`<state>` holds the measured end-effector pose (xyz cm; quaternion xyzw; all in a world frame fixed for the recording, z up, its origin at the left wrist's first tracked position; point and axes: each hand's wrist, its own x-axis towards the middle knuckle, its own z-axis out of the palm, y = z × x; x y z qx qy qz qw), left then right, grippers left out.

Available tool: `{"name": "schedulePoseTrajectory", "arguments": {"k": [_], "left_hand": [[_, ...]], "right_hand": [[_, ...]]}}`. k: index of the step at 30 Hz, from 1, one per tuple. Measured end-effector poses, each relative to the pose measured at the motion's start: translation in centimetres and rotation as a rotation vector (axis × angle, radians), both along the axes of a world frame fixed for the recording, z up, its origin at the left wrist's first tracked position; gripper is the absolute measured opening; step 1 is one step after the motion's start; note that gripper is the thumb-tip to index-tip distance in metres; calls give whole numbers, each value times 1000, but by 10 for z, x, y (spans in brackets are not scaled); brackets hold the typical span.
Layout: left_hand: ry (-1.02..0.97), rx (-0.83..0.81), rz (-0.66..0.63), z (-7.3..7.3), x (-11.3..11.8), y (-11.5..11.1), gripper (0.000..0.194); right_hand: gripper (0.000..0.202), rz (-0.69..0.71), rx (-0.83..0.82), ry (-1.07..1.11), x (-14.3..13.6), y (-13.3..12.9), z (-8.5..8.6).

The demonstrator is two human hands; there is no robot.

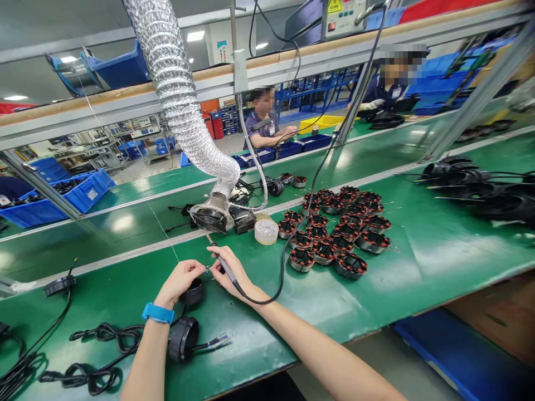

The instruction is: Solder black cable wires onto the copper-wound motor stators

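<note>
My right hand (229, 273) is closed around the grey handle of a soldering iron (225, 266); the iron's tip points up and away, towards the fume hose. My left hand (181, 281), with a blue wristband, pinches a thin wire (207, 269) close to the right fingertips. Partly hidden beneath the left hand lies a round black housing (193, 292). Nearer me, another black housing (183, 338) rests on its side with stripped wire ends sticking out. A fine strand (164, 229) runs down from above to behind the left hand.
A foil fume hose (184, 106) ends in a grille-covered hood (211, 214) just beyond my hands. Beside it stands a round tub (266, 230). Several copper-wound stators (334, 239) sit to the right. Black cables (104, 340) lie at left. Two people work across the bench.
</note>
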<state>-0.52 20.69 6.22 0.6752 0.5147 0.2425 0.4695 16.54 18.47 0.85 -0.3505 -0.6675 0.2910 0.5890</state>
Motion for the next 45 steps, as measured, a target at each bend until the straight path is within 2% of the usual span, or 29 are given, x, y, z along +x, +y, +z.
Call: {"name": "schedulePoseTrajectory", "arguments": {"k": [9, 12, 16, 19, 24, 32, 38, 45], "left_hand": [[28, 49, 5, -1, 2, -2, 40], [35, 62, 11, 1, 4, -4, 41], [53, 53, 10, 2, 4, -4, 41], [53, 39, 7, 0, 3, -3, 41], [39, 24, 15, -6, 0, 0, 40], [17, 29, 10, -9, -1, 1, 39], [25, 35, 17, -9, -1, 1, 40], [36, 36, 9, -6, 0, 0, 40]], "right_hand": [[54, 22, 72, -62, -1, -1, -4], [46, -57, 79, -32, 5, -9, 4], [24, -236, 31, 60, 15, -20, 17], [23, -324, 41, 109, 20, -25, 20], [28, -314, 123, 40, 19, -28, 18], [27, -284, 149, -71, 15, -31, 17], [27, -266, 92, -42, 14, -30, 17], [27, -350, 90, 86, 16, -27, 17]]}}
